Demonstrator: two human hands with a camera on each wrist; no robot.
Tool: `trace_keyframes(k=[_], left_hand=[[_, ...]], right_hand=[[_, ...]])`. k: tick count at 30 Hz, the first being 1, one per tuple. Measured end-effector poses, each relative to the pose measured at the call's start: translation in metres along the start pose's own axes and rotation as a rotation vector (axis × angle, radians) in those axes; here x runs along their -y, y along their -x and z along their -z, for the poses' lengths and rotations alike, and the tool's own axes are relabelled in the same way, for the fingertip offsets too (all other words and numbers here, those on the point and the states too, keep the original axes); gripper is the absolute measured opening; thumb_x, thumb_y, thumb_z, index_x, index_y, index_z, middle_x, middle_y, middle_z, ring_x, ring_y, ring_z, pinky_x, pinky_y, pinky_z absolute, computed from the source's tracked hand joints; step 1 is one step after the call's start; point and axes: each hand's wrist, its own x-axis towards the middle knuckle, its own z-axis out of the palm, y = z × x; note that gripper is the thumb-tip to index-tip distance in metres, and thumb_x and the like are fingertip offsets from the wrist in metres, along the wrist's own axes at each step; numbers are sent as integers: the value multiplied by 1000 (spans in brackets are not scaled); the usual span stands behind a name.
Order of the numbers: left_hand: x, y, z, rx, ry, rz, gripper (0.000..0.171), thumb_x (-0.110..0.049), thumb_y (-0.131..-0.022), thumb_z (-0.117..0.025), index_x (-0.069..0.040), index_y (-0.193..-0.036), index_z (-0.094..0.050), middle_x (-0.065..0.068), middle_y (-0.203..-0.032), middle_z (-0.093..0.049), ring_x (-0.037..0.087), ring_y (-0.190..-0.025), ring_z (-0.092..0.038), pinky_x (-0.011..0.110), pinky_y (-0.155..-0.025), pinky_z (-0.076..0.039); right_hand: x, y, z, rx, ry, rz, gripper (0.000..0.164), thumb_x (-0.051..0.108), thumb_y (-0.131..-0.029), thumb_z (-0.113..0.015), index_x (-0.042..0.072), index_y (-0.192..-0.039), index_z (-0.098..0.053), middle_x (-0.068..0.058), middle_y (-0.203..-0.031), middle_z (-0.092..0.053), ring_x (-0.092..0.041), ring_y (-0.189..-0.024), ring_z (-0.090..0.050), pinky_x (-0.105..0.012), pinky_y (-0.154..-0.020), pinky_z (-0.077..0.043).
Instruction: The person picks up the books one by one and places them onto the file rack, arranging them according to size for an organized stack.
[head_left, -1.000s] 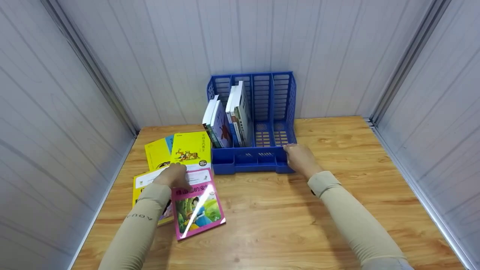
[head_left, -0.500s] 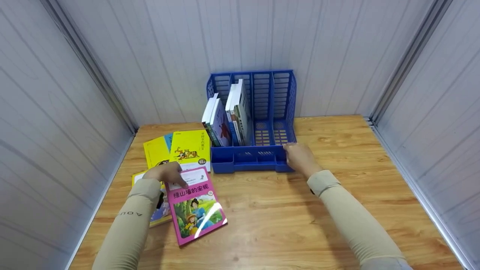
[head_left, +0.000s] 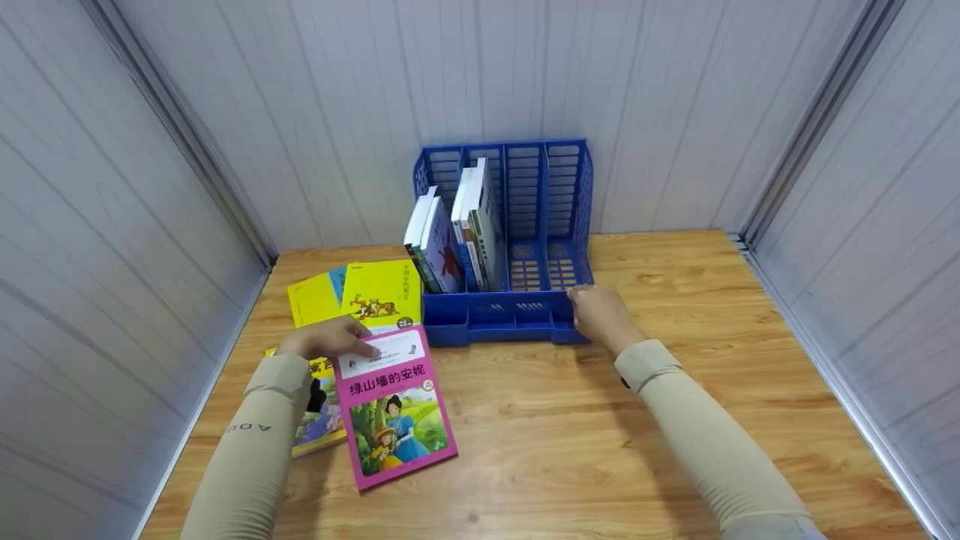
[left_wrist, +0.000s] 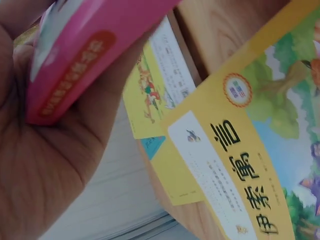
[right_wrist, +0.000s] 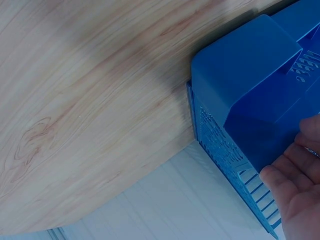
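Observation:
In the head view my left hand (head_left: 324, 338) grips a pink picture-covered book (head_left: 397, 420) by its upper left part, thumb across the white band on the cover. The left wrist view shows the pink book's spine (left_wrist: 80, 70) against the palm. Below and left of it lies a yellow book (head_left: 321, 420) with a colourful picture, partly covered. My right hand (head_left: 606, 319) holds the front right corner of a blue desk file rack (head_left: 491, 311); in the right wrist view its fingers (right_wrist: 290, 167) curl over the edge.
Behind the left hand lie another yellow book (head_left: 386, 289), a second yellow one (head_left: 311, 300) and a blue one (head_left: 337, 281), overlapping. Several books stand in the rack's two left compartments, among them a white-edged book (head_left: 442, 247). Panel walls (head_left: 660, 112) enclose the wooden table (head_left: 562, 450).
My left hand has shifted slightly left and up, and the pink book has moved with it, uncovering its title. The right hand stays on the rack's corner.

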Motion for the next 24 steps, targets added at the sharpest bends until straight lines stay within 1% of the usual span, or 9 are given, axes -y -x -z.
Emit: trace_keyframes(k=[4,9,13,17,20,24], left_hand=[[-2,5,4,58,77,-66,45,-38,-104,-74,-3,-133,-74,10,-109,-82,23,-92,-83,34,-84,-67],[-1,8,8,93,187,-118,43,-34,-104,-75,-4,-135,-74,8,-114,-82,23,-97,-83,33,-87,-66],[2,6,8,102,275,-148,41,-32,-105,-74,-4,-134,-74,6,-115,-82,22,-98,-83,33,-88,-66],[5,3,7,76,350,-194,39,-31,-106,-72,-5,-135,-74,4,-114,-83,21,-98,-83,33,-87,-66],[7,0,5,38,406,-257,38,-30,-108,-69,-4,-135,-74,4,-113,-83,19,-96,-82,32,-86,-66],[6,-6,0,-26,506,-346,34,-25,-111,-65,-2,-135,-74,3,-109,-83,17,-93,-82,30,-85,-66]], right_hand=[[0,0,0,-23,-7,12,31,-3,-97,-58,-5,-121,-78,-22,-116,-80,-44,-102,-78,-58,-85,-64],[0,1,1,-25,-10,16,29,-3,-96,-62,-6,-119,-78,-23,-115,-80,-44,-101,-78,-57,-85,-64],[-1,1,1,-22,-8,10,27,-4,-94,-63,-6,-116,-78,-23,-114,-80,-44,-101,-78,-57,-85,-64],[-1,0,-1,-9,-8,6,28,-3,-95,-63,-6,-119,-77,-24,-117,-80,-43,-104,-78,-56,-88,-64],[-1,-1,-3,-3,-6,1,31,-3,-95,-63,-7,-122,-77,-24,-120,-79,-43,-107,-78,-55,-89,-64],[-2,0,-3,3,-2,-9,32,-3,-95,-63,-6,-123,-77,-23,-122,-79,-42,-110,-78,-55,-92,-64]])
